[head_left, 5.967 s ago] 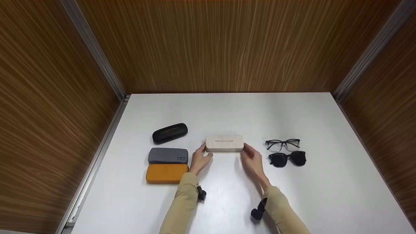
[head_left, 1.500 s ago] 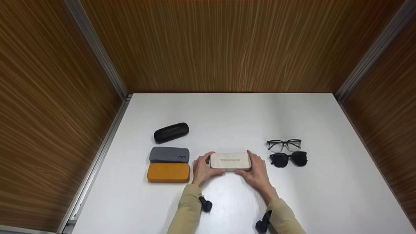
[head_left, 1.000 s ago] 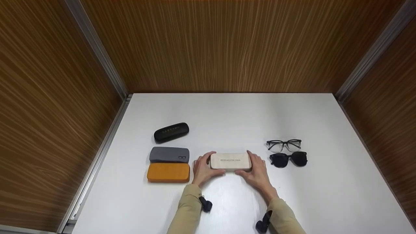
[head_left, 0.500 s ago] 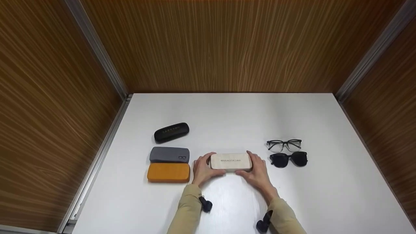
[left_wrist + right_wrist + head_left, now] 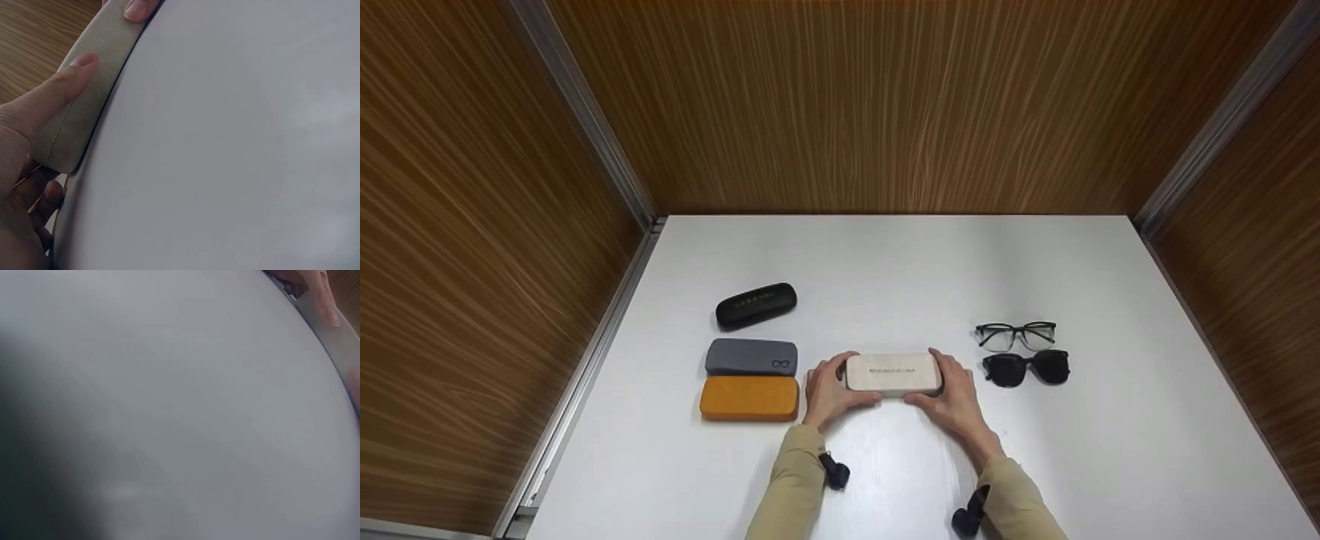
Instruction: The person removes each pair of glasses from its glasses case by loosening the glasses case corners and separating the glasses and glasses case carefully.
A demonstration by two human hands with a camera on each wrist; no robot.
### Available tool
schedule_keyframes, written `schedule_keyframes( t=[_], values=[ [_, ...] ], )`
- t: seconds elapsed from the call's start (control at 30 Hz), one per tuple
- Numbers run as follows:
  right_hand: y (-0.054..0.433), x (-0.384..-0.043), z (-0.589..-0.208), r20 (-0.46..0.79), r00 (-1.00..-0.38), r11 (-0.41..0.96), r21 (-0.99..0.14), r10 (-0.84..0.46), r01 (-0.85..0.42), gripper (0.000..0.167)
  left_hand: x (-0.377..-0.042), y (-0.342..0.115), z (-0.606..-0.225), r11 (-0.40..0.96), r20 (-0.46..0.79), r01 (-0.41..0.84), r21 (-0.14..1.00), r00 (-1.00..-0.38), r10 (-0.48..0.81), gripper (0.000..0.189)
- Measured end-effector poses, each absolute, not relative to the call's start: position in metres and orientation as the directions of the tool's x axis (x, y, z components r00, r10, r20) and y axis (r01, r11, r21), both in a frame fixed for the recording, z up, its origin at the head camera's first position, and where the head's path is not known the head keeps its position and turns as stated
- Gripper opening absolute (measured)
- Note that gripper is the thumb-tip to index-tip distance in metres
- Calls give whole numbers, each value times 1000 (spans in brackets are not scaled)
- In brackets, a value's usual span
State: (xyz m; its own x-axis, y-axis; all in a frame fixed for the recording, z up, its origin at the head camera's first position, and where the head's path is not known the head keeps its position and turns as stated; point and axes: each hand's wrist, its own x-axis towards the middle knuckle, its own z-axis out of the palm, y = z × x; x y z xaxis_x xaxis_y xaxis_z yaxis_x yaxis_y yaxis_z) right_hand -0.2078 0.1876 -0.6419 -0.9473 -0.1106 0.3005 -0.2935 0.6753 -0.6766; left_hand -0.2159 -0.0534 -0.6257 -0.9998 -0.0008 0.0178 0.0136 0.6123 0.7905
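A cream glasses case (image 5: 892, 373) with a line of dark print on its lid sits closed between both hands, in the middle of the head view. My left hand (image 5: 831, 391) grips its left end, thumb along the near side and fingers round the back. At the other end, my right hand (image 5: 956, 399) holds it the same way. The left wrist view shows the left thumb (image 5: 62, 87) pressed on the seam of the case (image 5: 84, 107). Only part of the case (image 5: 332, 332) shows at the upper right of the right wrist view.
To the left lie a black glasses case (image 5: 756, 306), a grey case (image 5: 751, 358) and an orange case (image 5: 749, 398), the last two touching. Clear-lens glasses (image 5: 1015, 335) and sunglasses (image 5: 1026, 368) lie on the right. Wood-grain panels (image 5: 885, 105) enclose the white table (image 5: 885, 262).
Since six seconds ago the cream case has come nearer and slightly right, and both hands have wrapped further round its ends. Over the last second and a half, hands and case stay nearly still.
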Motion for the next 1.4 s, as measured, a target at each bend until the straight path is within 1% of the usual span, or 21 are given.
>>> schedule_keyframes(
  t=[0.17, 0.37, 0.5, 0.7, 0.83, 1.0, 1.2, 1.4],
  values=[
    [189, -209, -640, 273, -955, 656, -701, -117, -281, 96, -217, -53, -625, 611, 13, 10, 791, -1000, 0, 84],
    [195, -214, -632, 154, -977, 613, -761, -149, -214, 95, -216, -53, -624, 615, 8, 9, 789, -1000, 4, 85],
    [200, -215, -623, 78, -978, 569, -803, -194, -177, 98, -215, -53, -623, 615, 16, 17, 788, -1000, 8, 85],
    [203, -217, -615, 25, -970, 528, -835, -243, -154, 96, -216, -53, -625, 608, 14, 21, 794, -1000, 15, 85],
    [204, -218, -615, 21, -969, 518, -842, -246, -150, 94, -217, -53, -626, 608, 19, 27, 794, -1000, 20, 85],
    [203, -217, -618, 47, -969, 498, -851, -243, -166, 96, -217, -53, -626, 610, 23, 34, 792, -999, 26, 84],
    [205, -216, -621, 99, -966, 571, -791, -238, -222, 95, -217, -53, -625, 614, 21, 39, 788, -999, 36, 85],
    [205, -220, -621, 109, -962, 610, -754, -250, -244, 92, -217, -54, -621, 631, 8, 33, 775, -999, 42, 83]
  ],
)
